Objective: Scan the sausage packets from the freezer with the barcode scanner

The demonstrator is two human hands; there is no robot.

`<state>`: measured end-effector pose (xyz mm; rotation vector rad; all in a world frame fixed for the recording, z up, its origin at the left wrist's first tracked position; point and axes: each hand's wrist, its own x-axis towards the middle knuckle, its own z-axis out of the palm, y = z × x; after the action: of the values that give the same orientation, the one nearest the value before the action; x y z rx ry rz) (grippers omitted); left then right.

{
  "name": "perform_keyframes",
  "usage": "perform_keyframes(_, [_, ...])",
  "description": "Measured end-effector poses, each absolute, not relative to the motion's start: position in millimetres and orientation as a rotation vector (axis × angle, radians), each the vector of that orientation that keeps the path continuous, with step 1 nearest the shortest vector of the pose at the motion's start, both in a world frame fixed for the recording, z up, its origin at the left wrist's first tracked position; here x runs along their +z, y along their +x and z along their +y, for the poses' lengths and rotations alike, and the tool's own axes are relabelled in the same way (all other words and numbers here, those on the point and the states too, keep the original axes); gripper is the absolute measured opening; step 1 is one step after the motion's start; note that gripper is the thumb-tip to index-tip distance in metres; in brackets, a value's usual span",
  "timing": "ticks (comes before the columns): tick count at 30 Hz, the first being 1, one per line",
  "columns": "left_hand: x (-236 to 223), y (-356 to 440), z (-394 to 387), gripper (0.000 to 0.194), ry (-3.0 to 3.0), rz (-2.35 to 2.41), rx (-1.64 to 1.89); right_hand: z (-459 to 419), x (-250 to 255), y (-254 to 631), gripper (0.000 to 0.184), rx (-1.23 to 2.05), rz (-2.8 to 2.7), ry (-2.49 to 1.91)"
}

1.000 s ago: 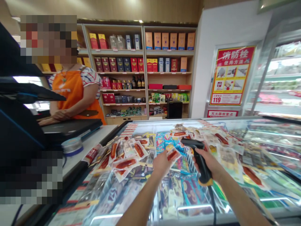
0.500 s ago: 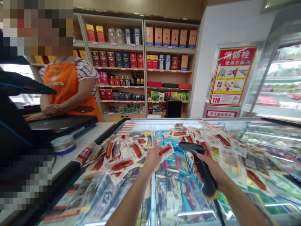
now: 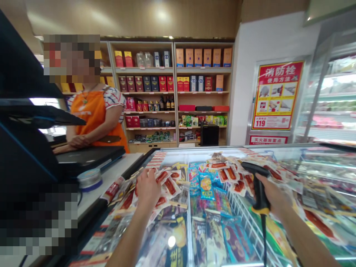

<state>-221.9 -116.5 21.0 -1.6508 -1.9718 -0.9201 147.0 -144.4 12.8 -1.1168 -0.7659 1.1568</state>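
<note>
My left hand reaches over the left pile of clear-packed red sausages, fingers apart and curving down onto the packs. Its fingertips are partly lost among the wrappers, and no pack shows lifted in it. In my right hand is a black handheld barcode scanner with a yellow-trimmed base, held upright by the handle, its head pointing left. The scanner's cable hangs down. Beside the scanner lies the right pile of sausage packs. Both piles rest on the glass top of a freezer.
Ice-cream packets and a white wire basket show under the glass. At left are a counter, a roll of tape and a dark checkout machine. A person in an orange apron stands behind it. Stocked shelves line the back.
My left hand has moved left from mid-freezer, where it held a sausage pack, to the left pile. The scanner has moved slightly right and turned more upright. The view has tilted up.
</note>
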Motion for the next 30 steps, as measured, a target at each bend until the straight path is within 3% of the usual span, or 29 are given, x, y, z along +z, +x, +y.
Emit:
perform_keyframes(6, [25,-132,-82,0.039,-1.974,-1.764,-1.003,-130,13,150,0.027,1.095,-0.805,-1.150])
perform_keyframes(16, [-4,-1,20,0.042,-2.398,-1.908,-0.822,-130,14,144,0.026,1.063,-0.702,-1.045])
perform_keyframes(22, [-11,3,7,0.028,-2.371,-1.762,-0.810,-134,19,142,0.028,1.157,-0.712,-0.996])
perform_keyframes(30, [0,-59,-38,0.023,-2.233,-1.436,-0.706,-151,30,127,0.025,1.380,-0.738,-0.987])
